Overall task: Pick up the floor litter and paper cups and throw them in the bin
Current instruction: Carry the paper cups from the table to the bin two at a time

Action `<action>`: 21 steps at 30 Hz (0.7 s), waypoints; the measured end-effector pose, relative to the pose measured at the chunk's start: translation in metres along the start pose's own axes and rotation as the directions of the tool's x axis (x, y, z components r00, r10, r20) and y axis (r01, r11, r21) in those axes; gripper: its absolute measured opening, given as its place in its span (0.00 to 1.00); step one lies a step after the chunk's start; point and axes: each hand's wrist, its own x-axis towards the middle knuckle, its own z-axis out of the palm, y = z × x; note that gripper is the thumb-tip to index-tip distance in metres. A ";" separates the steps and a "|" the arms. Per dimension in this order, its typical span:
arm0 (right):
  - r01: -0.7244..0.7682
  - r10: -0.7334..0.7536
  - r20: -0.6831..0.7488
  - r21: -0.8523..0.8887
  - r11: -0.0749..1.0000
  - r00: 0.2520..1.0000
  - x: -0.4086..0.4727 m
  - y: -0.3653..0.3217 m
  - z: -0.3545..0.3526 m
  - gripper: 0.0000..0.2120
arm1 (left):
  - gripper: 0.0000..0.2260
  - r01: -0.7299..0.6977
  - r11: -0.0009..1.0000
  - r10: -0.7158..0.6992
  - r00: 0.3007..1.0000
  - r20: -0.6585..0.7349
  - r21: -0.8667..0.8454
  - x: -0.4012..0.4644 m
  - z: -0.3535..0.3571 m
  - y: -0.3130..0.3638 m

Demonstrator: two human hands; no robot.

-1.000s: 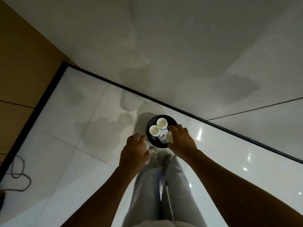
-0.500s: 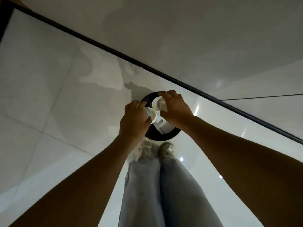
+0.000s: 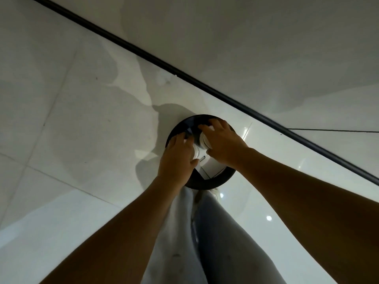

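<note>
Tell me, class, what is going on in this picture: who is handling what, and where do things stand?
A person stands over a round black bin on a glossy tiled floor. The left hand grips one white paper cup and the right hand grips another, both held over the bin's opening. White litter already lies inside. Neither cup has been dropped yet.

Two white paper cups sit over the mouth of the round black bin [image 3: 207, 182]. The left cup [image 3: 196, 151] is slightly nearer, the right cup [image 3: 204, 140] just beyond it, practically touching; both are mostly covered by fingers. Some flat white litter [image 3: 213, 168] lies in the bin's near-right part. The bin stands on glossy pale tile near a dark baseboard.
</note>
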 end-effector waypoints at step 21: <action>-0.078 0.090 -0.134 0.095 0.992 0.987 -0.117 -0.035 -0.068 0.40 | 0.27 -0.011 0.991 0.013 1.000 -0.018 0.136 -0.086 -0.093 0.030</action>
